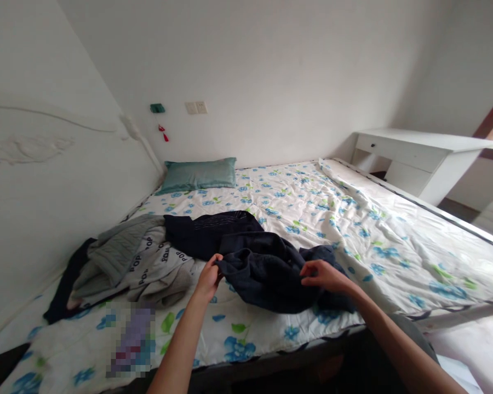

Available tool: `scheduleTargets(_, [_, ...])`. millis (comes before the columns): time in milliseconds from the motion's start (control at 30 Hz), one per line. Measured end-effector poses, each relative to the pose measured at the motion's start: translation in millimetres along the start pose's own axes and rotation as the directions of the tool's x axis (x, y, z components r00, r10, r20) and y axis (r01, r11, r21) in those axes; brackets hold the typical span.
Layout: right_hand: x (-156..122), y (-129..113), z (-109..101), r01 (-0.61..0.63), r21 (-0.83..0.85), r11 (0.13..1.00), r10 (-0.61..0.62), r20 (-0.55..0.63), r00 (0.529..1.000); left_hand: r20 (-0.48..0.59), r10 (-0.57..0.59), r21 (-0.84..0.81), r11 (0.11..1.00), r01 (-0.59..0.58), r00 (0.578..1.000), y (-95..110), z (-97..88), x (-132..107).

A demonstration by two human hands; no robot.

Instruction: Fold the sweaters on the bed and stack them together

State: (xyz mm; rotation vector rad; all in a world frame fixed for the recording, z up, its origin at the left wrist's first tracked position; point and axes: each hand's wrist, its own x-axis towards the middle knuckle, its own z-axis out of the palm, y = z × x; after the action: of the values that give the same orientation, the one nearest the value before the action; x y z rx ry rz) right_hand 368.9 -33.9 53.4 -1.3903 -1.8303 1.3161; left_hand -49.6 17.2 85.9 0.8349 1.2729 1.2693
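My L hand (208,278) & R hand (324,275) are both pinched shut on the navy garment (267,276), bunched nr the bed's (394,257) front edge. Thin pinches, heavy folds: I reckon it could slip or drag the grey pile (139,262).

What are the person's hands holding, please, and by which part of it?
The dark navy garment: the left hand pinches its left edge, the right hand a fold near its right side.
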Motion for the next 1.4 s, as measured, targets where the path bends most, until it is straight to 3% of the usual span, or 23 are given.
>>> scheduleTargets(33, [-6,-3,9,-0.039,0.1,0.994,0.015,0.235,0.972,0.022,-0.008,-0.013,1.0,0.008,1.0,0,1.0,-1])
scheduleTargets(67, [-10,-5,19,-0.098,0.168,0.981,0.015,0.439,0.899,0.059,-0.012,-0.03,0.999,0.013,0.998,1,2.7,-3])
scheduleTargets(100, [-12,-8,28,-0.146,0.193,0.97,0.01,0.573,0.82,0.103,-0.01,-0.052,0.999,0.016,0.995,2,5.2,-7])
scheduleTargets(133, [-11,-11,36,-0.165,0.188,0.968,0.011,0.625,0.78,0.153,-0.003,-0.078,0.997,0.015,0.988,4,8.4,-12])
scheduleTargets(167, [-7,-15,41,-0.146,0.171,0.974,0.017,0.593,0.805,0.205,0.005,-0.105,0.994,0.017,0.979,6,12.3,-17])
scheduleTargets(200, [0,-20,43,-0.092,0.142,0.986,0.013,0.478,0.878,0.26,0.008,-0.129,0.991,0.026,0.966,8,16.7,-23])
scheduleTargets(267, [19,-32,43,0.078,0.023,0.997,-0.08,0.101,0.992,0.373,0.001,-0.155,0.986,0.062,0.928,14,26.9,-37])
scheduleTargets(333, [42,-46,41,0.252,-0.142,0.957,-0.27,-0.125,0.955,0.48,-0.014,-0.151,0.984,0.099,0.877,22,37.6,-49])
scheduleTargets(433, [72,-66,38,0.454,-0.25,0.855,-0.457,0.05,0.888,0.538,0.019,-0.181,0.979,0.094,0.843,41,47.9,-56])
scheduleTargets(500, [86,-78,34,0.443,-0.228,0.867,-0.432,0.098,0.897,0.441,0.086,-0.252,0.967,0.032,0.893,56,47.8,-52])
scheduleTargets(567, [95,-92,21,0.325,-0.205,0.923,-0.351,-0.107,0.93,0.261,0.152,-0.314,0.947,-0.065,0.953,66,44.0,-46])
scheduleTargets(600, [99,-101,13,0.269,-0.193,0.944,-0.312,-0.249,0.917,0.19,0.171,-0.327,0.939,-0.102,0.967,67,42.6,-44])
scheduleTargets(700, [103,-138,-15,0.255,-0.213,0.943,-0.331,-0.538,0.775,0.198,0.179,-0.283,0.952,-0.118,0.964,44,49.7,-47])
scheduleTargets(800, [97,-180,-34,0.358,-0.282,0.89,-0.455,-0.598,0.66,0.284,0.125,-0.079,0.991,-0.107,0.951,2,74.0,-56])
scheduleTargets(900, [86,-206,-50,0.403,-0.338,0.85,-0.526,-0.559,0.641,0.153,0.082,0.052,0.995,-0.091,0.985,-13,90.6,-51])
scheduleTargets(967, [78,-210,-72,0.391,-0.383,0.837,-0.546,-0.536,0.644,-0.03,0.144,0.031,0.989,-0.143,0.989,10,87.0,-36])
scheduleTargets(1033, [72,-207,-103,0.347,-0.439,0.829,-0.549,-0.518,0.656,-0.242,0.311,0.051,0.95,-0.308,0.919,59,74.9,-16])
scheduleTargets(1100, [67,-203,-141,0.277,-0.508,0.816,-0.54,-0.496,0.68,-0.383,0.571,0.217,0.82,-0.53,0.726,122,63.9,1])
scheduleTargets(1167, [60,-205,-179,0.203,-0.585,0.785,-0.543,-0.494,0.679,-0.414,0.696,0.302,0.713,-0.633,0.586,188,62.1,9])
scheduleTargets(1200, [54,-209,-195,0.166,-0.624,0.764,-0.558,-0.508,0.656,-0.381,0.799,0.387,0.594,-0.705,0.465,219,65.2,8])
scheduleTargets(1267, [39,-222,-223,0.082,-0.703,0.707,-0.619,-0.559,0.551,-0.174,0.946,0.531,0.325,-0.783,0.274,274,75.7,-2])
scheduleTargets(1333, [19,-238,-247,-0.029,-0.765,0.643,-0.697,-0.601,0.391,0.11,0.982,0.607,0.059,-0.792,0.157,320,84.0,-18])
scheduleTargets(1400, [-2,-251,-273,-0.158,-0.785,0.599,-0.753,-0.62,0.223,0.319,0.945,0.636,-0.152,-0.757,0.078,360,81.6,-34])
